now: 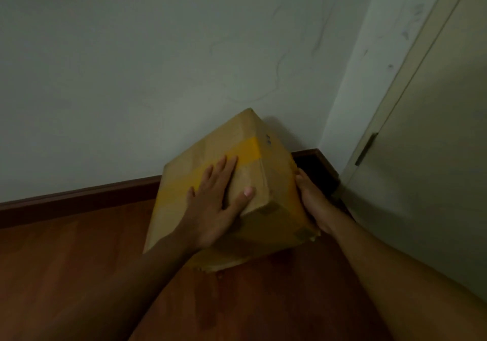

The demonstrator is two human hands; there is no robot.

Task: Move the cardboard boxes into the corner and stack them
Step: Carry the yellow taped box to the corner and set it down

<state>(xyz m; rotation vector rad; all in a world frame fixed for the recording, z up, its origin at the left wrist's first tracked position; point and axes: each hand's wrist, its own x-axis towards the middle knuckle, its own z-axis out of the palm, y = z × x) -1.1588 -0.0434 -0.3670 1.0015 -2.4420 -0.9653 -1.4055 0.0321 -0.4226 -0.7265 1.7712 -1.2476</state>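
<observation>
Both hands brace the cardboard box (232, 190) on the wooden floor (79, 261), close to the corner: my left hand (218, 203) lies flat and open on top, my right hand (313, 203) cups the right side, fingers hidden. Creased, yellow-taped walls look stiff; I judge it moderately light, best gripped by opposite sides.

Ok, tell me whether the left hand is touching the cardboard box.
Touching. The head view shows the left hand lying flat, fingers spread, on the top face of the cardboard box, partly over its yellow tape, with no gap visible.
</observation>
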